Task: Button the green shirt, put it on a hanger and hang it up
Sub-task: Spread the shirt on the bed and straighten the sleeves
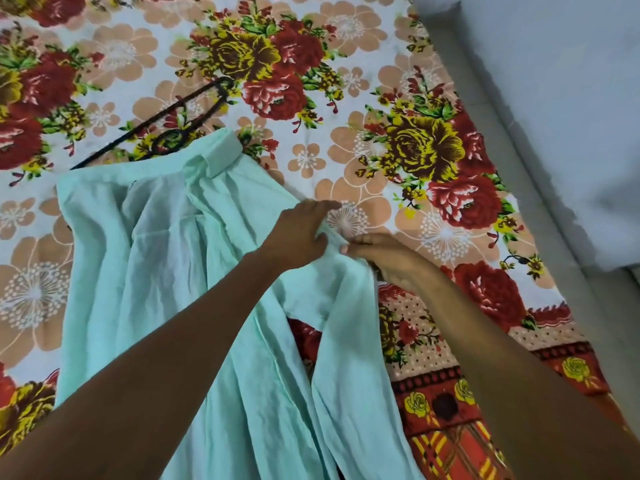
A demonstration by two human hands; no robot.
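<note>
While the green shirt (166,271) lies spread out on the bed (346,98), both hands meet at its right edge, approx. halfway down the picture. The left hand (298,233) reaches across the shirt w/ fingers bent, and its grip pinches a small fold of the cloth. The right hand (384,258) sits just beside it, thumb and fingers closed tight on the same bit of cloth, so the 2 hands almost touch. The shirt's collar (221,157) points up, away from the person, and the shirt front looks open, w/ one loose strip hanging down on the right. A black hanger (166,129) lies on the bed just past the collar, its lower part tucked under the shirt top. The bed sheet has big red and yellow flowers. A gray wall (554,98) runs along the bed on the right.
</note>
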